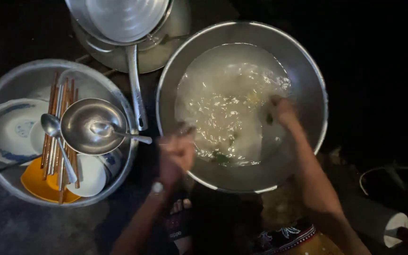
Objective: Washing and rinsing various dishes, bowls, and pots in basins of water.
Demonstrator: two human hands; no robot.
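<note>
Head view: both my hands are at the big steel basin of sudsy water, washing up. Doing this well, as I judge it: work low under the surface, short strokes so the water doesn't slop over the rim, and a firm grip, since everything's slick.

My right hand is in the water on the far right side, fingers curled; what it holds is blurred, I can't tell. My left hand is at the near-left rim, motion-blurred, fingers bent; can't tell whether it grips anything. Something green sits in the water near the front.

The basin is round, shiny and deep, about half full, foam white and churned.

Left of it, a second metal basin holds plates, chopsticks, an orange dish, and a steel bowl with a spoon. Behind it, a pan with a long handle.
</note>
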